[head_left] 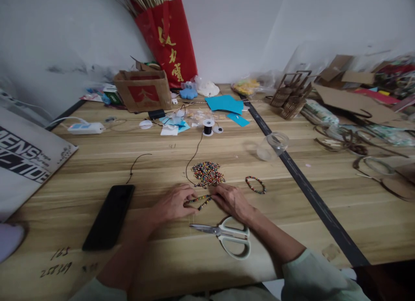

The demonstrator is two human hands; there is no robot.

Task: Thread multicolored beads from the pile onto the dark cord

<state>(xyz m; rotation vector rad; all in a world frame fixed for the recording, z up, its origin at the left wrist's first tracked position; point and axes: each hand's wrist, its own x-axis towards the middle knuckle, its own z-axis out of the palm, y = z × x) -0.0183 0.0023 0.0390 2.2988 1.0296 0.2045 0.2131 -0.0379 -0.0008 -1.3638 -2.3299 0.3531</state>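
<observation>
A string of beads (204,197) lies bent between the two hands just above the bench (162,163), its far side running from the left fingers across to the right fingertips and its near side slanting down towards the left thumb. The left hand (171,202) is half curled, thumb and fingers parted around the beads; its fingers touch the bend, but how firmly they grip cannot be told. The right hand (234,201) has its fingertips drawn together in a pinch on the right part of the string.

Just beyond the hands sits a pile of loose beads (207,173), and a dark cord (187,168) curves past its left side from a spool (208,127) farther back. A beaded bracelet (256,178) rests to the right of the pile, near the right hand. Scissors (223,232) lie nearer the person, below the string, blades pointing left. A black phone (108,217) lies left of the left hand.
</observation>
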